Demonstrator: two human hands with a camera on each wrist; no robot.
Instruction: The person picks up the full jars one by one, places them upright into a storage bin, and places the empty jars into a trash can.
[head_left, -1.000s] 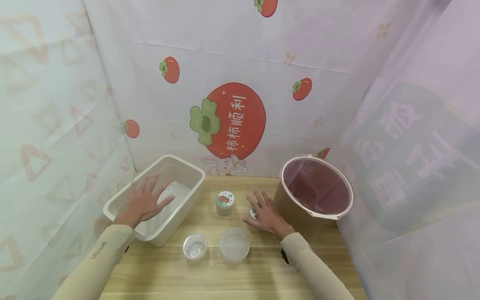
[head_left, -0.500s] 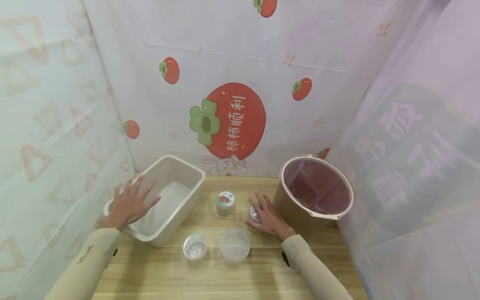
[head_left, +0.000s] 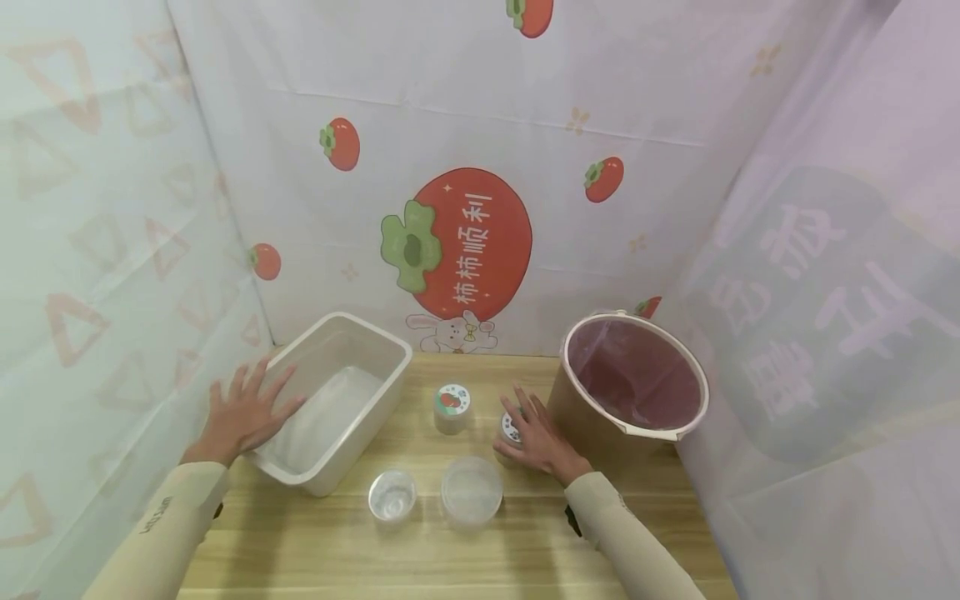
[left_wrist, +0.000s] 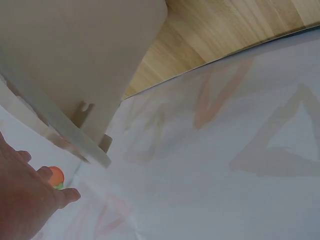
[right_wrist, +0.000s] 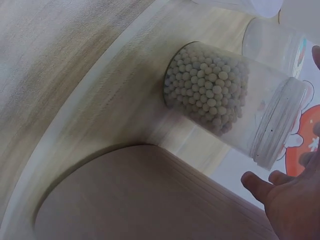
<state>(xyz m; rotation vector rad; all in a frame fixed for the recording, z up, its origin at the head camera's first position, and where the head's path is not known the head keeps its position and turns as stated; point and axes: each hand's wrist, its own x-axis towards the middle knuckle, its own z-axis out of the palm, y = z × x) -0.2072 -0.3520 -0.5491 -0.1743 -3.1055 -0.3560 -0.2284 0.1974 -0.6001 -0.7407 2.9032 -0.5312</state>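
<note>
So the two hands were well apart, and neither had a grip on anything. The right hand (head_left: 536, 437) was over the bead jar (right_wrist: 207, 87), which stood upright on the worktop (head_left: 360, 558) just beside the brown bucket (head_left: 573, 412), with its fingers spread around the lid (head_left: 512, 427). Couldn't tell if any fingertip actually touched it. The left hand (head_left: 240, 412) hovered by the left side of the white tub (head_left: 382, 392), fingers splayed, holding nothing. For a clean grab there, I'd have said thumb on one side, fingers on the other, and go for the jar's body rather than just the lid, since the beads sat low and probably made it bottom-heavy. The bucket was close, so knuckles could've bumped it. The other lidded jar (head_left: 452, 408) seemed far enough off not to bother anyone, imo.
</note>
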